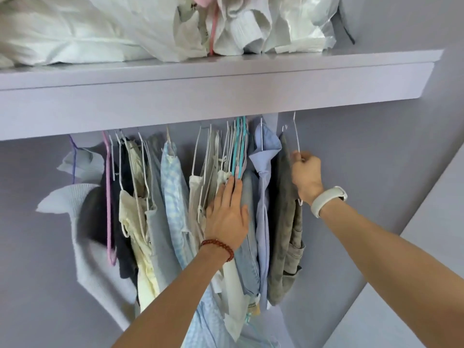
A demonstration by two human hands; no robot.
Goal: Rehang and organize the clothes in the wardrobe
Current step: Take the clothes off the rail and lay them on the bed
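R hand [306,177] on white hanger [297,136]

White bags and bundled linens [105,28] are piled on the lilac shelf [226,79]. A pale lilac wall [376,159] is seen at the right.

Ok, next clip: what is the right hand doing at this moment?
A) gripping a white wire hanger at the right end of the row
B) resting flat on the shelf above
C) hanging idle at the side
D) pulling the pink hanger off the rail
A: the right hand has its fingers curled round the white wire hanger beside the grey-green garment, at the row's right end.
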